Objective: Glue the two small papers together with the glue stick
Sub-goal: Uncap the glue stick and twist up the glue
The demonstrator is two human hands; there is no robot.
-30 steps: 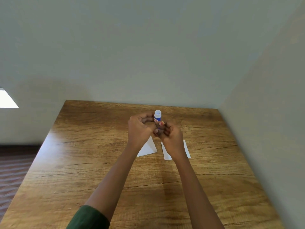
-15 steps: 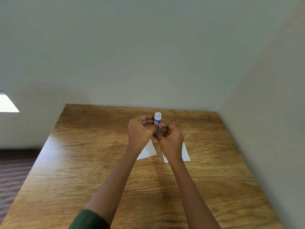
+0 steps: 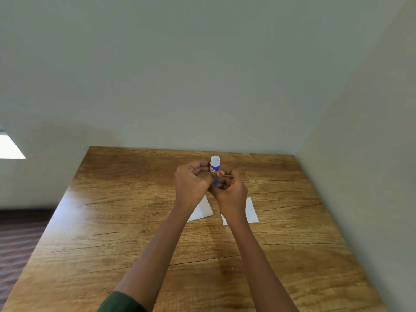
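fingers (image 3: 219,174) of left hand (image 3: 191,185) and right hand (image 3: 231,192) clamp the upright glue stick (image 3: 215,164) above the two papers (image 3: 203,211) lying apart on the bench (image 3: 135,221); a slipping twist might drop it.

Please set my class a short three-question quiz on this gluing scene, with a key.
1. Fill the gap: the glue stick is held ___ the table, white end up.
2. Of the left hand and the right hand, which grips the glue stick? A: left only. B: right only. C: both.
3. True or false: the two small papers lie stacked.
Key: 1 above. 2 C. 3 false: the left paper and the right paper lie apart, flat on the table.
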